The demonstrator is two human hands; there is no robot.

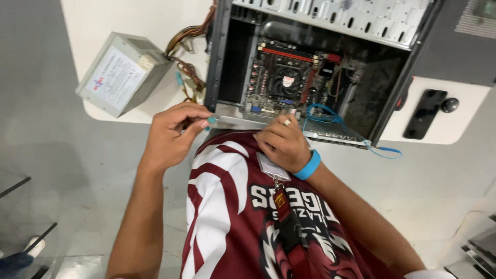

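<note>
We see a grey floor (46, 129), a white table (155, 20) with a rounded corner, our view lit evenly, dark chair legs (31, 243) at lower left

I see my left hand (173, 135) pinching a teal-tipped tool (213, 120) at the open computer case's (268, 124) near edge — my right hand (283, 144) rests there.

The open grey sheet-metal computer case (227, 62) looks matt and dull, its perforated upper panel bare pale steel. Inside, the dark circuit board (284, 77) carries glossy red and black plastic parts. The boxy grey metal power supply (121, 72) has a smooth paper label on its face. A thin blue plastic-coated coiled cord (330, 116) looks slick. The smooth blue rubbery wristband (308, 165) is matt. The maroon and white cloth jersey (232, 217) has a slight sheen.
</note>
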